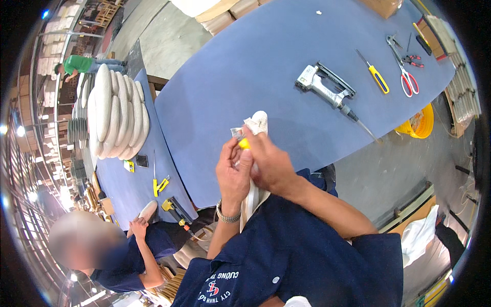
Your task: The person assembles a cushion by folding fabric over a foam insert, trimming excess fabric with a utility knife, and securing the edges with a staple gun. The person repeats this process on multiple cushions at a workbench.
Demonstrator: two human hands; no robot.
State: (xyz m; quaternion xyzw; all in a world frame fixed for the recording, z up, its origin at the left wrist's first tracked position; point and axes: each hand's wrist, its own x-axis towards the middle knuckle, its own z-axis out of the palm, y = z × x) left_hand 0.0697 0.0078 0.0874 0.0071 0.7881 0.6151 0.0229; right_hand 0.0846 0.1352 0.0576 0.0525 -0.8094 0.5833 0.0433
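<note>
I see my left hand (234,174) and my right hand (271,165) raised together in front of my chest, above the near edge of the blue table (245,77). Both hands are closed on a white cloth (257,123); its top sticks up above the fingers and a strip hangs down between the wrists. A small yellow piece (244,144) and a bit of clear wrap (237,133) show between the fingers; what they are I cannot tell. On the left wrist is one metal watch (227,217). Farther on the table lie one grey staple gun (325,87) with a hose, one yellow-handled screwdriver (375,74) and one pair of red-handled scissors (405,77). One yellow bucket (420,124) stands on the floor beside the table.
</note>
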